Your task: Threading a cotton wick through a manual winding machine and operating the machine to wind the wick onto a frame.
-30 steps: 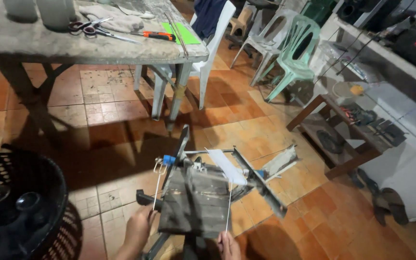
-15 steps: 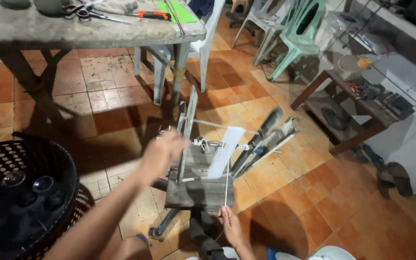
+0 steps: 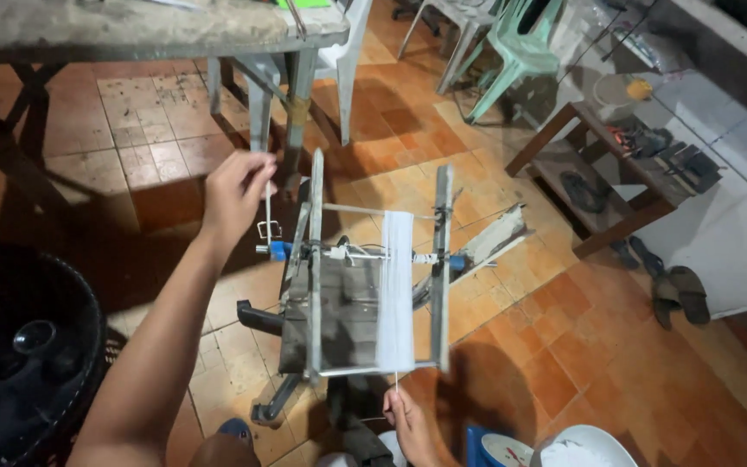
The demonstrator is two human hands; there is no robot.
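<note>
While the left hand (image 3: pixel 237 192) closes its fingers on the thin crank handle (image 3: pixel 267 212) at the side of a metal winding frame (image 3: pixel 365 277), the right hand (image 3: pixel 408 419) pinches a white thread (image 3: pixel 396 380) just below the frame's lower bar. A broad band of white thread (image 3: pixel 395 290) is wound around the frame's cross rods, between its two upright side bars. The frame stands over the orange tiled floor (image 3: pixel 494 346), in front of the person's knees. To the left sits a black plastic basket (image 3: pixel 19 346), close to the left forearm. Behind the frame rise the metal legs of a grey counter (image 3: pixel 131 35), with a white chair (image 3: pixel 352 52) and a green plastic chair (image 3: pixel 525 52) beyond. At right, a low wooden rack (image 3: pixel 598 164) holds sandals, and more sandals (image 3: pixel 680 294) lie on the floor beside it. A white round tub (image 3: pixel 585 445) and a blue object (image 3: pixel 477 445) sit near the right hand.
</note>
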